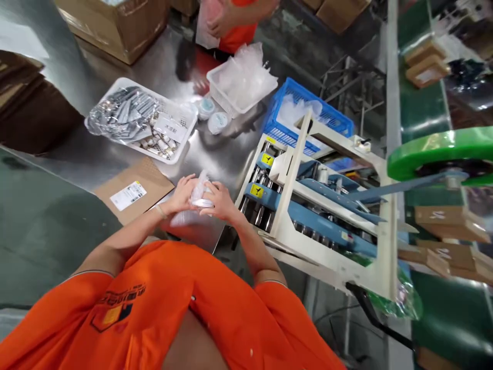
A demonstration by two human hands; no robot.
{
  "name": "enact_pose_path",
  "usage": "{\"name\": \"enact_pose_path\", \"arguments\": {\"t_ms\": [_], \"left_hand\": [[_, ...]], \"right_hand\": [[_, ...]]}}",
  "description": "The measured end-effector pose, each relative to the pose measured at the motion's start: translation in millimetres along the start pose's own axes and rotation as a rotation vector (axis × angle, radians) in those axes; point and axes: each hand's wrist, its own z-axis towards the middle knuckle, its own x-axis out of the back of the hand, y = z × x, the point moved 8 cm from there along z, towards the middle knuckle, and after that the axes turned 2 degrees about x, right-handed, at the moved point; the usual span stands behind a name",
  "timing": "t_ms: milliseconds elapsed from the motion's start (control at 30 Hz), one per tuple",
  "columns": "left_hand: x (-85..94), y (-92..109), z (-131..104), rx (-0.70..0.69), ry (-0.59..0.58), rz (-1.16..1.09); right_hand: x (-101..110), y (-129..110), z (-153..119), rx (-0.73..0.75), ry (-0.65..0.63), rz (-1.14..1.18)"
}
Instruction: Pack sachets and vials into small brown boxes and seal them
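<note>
Both of my hands meet around a small round white container (202,202) with clear plastic wrap (200,186) above it, over the metal table's front edge. My left hand (182,195) holds the wrapped item from the left. From the right, my right hand (219,201) grips the container with bent fingers. A flat brown cardboard piece (154,186) with a white label lies just left of my hands. Beyond them sits a white basket (181,154) of bagged metal parts and small fittings. Two round lidded jars (218,122) stand beside that basket.
A white basket (234,109) of plastic bags and a blue crate (283,131) stand farther back. A roller machine (285,218) with a white frame is at right, beside a green conveyor (442,308). Across the table (169,67) another person's hand (221,23) holds pink plastic.
</note>
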Motion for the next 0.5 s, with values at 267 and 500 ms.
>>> {"name": "enact_pose_path", "arguments": {"t_ms": [267,500], "left_hand": [[-9.9,13,-1,-0.095,-0.042,0.069],[-27.3,32,-8,-0.252,-0.210,0.143]], "right_hand": [[-22,-5,30,0.073,-0.415,0.075],[64,6,182,-0.112,-0.117,-0.092]]}}
